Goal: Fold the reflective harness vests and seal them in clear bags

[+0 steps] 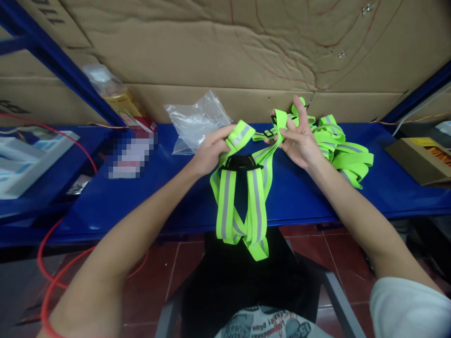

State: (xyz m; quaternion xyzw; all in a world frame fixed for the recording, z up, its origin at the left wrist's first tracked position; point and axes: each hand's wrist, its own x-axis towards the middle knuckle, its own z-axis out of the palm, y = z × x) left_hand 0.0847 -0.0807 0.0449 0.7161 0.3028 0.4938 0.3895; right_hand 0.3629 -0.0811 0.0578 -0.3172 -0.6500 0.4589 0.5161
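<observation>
My left hand (pixel 208 151) is closed on one end of a neon green reflective strap harness (pixel 243 197) with grey stripes and a black buckle. Its loops hang down over the front edge of the blue shelf (pixel 141 197). My right hand (pixel 299 138) pinches the strap's other end, with some fingers stretched upward. Just behind and right of that hand lies a pile of more green reflective straps (pixel 343 152) on the shelf.
A clear plastic bag (pixel 197 121) lies on the shelf behind my left hand. A bottle (pixel 116 96) leans at the back left, a cardboard box (pixel 419 159) sits at the right, cardboard lines the back wall (pixel 225 51). A red cable (pixel 52 277) loops at lower left.
</observation>
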